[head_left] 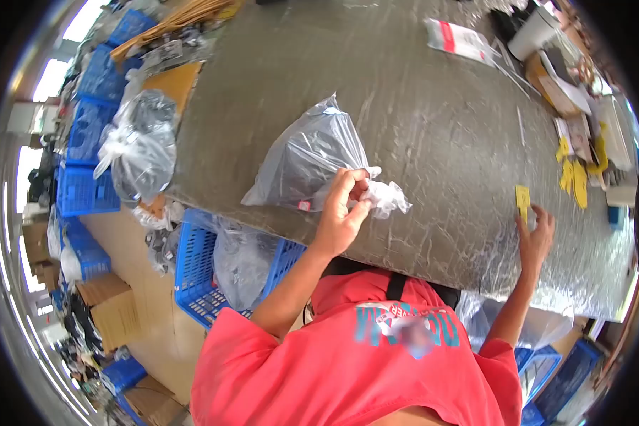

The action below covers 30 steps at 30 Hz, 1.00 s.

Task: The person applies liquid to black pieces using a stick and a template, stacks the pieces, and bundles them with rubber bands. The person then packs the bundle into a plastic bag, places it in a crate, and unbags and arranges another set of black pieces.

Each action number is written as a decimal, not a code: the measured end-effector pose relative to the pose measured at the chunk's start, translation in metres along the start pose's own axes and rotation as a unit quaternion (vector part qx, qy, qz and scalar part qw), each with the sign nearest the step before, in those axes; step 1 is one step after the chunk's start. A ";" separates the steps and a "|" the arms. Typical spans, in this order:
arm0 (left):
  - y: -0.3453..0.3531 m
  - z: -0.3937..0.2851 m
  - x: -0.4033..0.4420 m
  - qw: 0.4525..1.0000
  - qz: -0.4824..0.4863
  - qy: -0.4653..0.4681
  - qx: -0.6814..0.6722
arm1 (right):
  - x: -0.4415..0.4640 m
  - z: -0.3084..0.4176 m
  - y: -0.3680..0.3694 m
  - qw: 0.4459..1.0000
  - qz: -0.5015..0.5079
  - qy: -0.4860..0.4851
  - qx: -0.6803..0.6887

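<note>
A clear plastic bag (312, 149) with dark contents lies on the table, its neck twisted into a crumpled white tail (387, 199). My left hand (342, 216) pinches the bag at that gathered neck, thumb and forefinger closed together. A small red-and-white label (304, 205) shows near the bag's lower edge. Off to the right, my right hand (536, 234) has its thumb and forefinger at the lower end of a small yellow tag (522, 195), just above the tabletop. The tag appears to be held between those fingertips.
The grey table (263, 85) has a red-and-white packet (460, 40) at the far side. Boxes, yellow gloves (574, 181) and a white cylinder (534, 34) crowd the right. Another tied bag (145, 142) sits left. Below the edge stands a blue crate (195, 263).
</note>
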<state>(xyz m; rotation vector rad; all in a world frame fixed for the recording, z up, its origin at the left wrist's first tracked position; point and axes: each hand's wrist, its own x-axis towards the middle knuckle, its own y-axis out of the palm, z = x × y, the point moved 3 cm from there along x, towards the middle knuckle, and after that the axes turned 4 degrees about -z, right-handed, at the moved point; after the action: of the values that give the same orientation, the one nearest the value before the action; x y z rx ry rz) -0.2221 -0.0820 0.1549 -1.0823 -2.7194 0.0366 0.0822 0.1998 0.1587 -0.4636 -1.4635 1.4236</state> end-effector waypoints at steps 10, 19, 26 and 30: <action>0.028 -0.032 -0.004 0.994 0.054 0.026 0.094 | -0.044 0.213 0.021 0.744 0.338 -0.048 0.574; 0.014 -0.024 -0.026 0.986 0.118 -0.087 0.081 | -0.058 0.226 0.014 0.750 0.313 -0.222 0.539; -0.004 -0.015 -0.030 0.938 0.293 -0.186 0.026 | -0.059 0.227 -0.003 0.731 0.357 -0.336 0.475; 0.001 -0.031 -0.026 0.916 0.352 -0.079 0.174 | -0.059 0.230 -0.009 0.757 0.291 -0.398 0.429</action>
<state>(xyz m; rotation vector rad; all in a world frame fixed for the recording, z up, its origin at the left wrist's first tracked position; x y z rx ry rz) -0.1970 -0.1008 0.1802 -1.9173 -2.1563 0.7132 -0.0809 0.0290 0.1894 0.3884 -1.0638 2.8261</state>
